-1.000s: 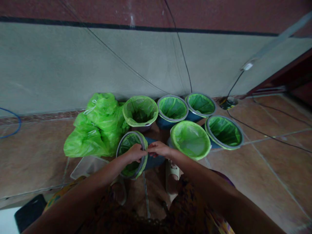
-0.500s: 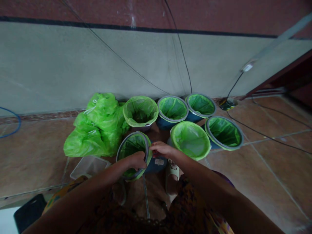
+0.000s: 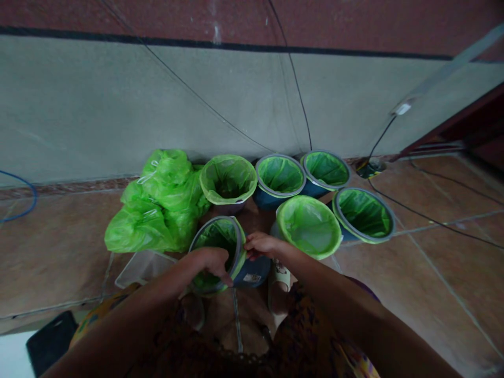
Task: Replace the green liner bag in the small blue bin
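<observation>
A blue trash bin lined with a green bin liner tilts in front of me, its grey rim ring facing left. My left hand reaches over the opening and is closed at the near part of the rim, gripping ring and liner; some fingers are hidden inside. On the rim's right outer side, my right hand pinches the folded-over edge of the liner between thumb and fingers.
More lined bins stand behind and to the right, including a pale one and a blue one. Tied green bags are heaped at left, beside a clear plastic container. Black cables cross the floor at right.
My left hand has shifted slightly left along the rim, with a digit now extended down toward it. My right hand stays at the liner edge; the bin has tilted a little.
</observation>
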`<state>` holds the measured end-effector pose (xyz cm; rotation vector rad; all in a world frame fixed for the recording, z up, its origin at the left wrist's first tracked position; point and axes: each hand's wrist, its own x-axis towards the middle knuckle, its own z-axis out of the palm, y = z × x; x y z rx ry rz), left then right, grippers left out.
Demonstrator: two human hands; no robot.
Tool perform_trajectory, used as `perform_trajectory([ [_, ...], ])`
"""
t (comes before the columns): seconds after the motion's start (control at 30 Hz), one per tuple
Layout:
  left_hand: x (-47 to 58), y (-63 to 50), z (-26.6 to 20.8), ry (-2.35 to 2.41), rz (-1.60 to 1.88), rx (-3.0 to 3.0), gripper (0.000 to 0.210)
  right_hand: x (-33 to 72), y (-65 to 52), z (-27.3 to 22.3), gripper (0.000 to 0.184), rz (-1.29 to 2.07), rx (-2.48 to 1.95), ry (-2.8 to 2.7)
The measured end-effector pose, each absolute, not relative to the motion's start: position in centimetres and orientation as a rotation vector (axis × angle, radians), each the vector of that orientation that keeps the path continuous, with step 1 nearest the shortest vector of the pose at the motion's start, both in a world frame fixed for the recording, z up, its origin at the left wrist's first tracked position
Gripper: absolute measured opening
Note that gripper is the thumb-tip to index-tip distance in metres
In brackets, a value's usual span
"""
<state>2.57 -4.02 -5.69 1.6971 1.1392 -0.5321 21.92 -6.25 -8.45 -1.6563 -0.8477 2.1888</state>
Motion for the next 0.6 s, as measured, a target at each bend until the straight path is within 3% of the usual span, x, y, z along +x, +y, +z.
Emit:
perform_trajectory([
  [0.13,3.0,-2.3,-5.5,1.33,-0.314,1.601,0.035,21.1,-7.2,-8.3,0.019,2.341,-1.623,-0.938],
  [0.27,4.2,-2.9,-6.4,1.321,-0.13,1.387,0.017,21.0,-7.1,-8.3,0.016,2.375,-1.641,-0.959],
  [0.4,4.7,-4.1,-7.1,1.261,-0.137,1.375,0.009,21.7,-6.2,-8.1,0.01,2.213,-1.61,-0.847],
  [0.6,4.5,-4.8,-8.4,1.189,-0.273,1.795,0.004,21.6,-6.0,-9.0,0.016,2.098,-1.657,-0.707],
])
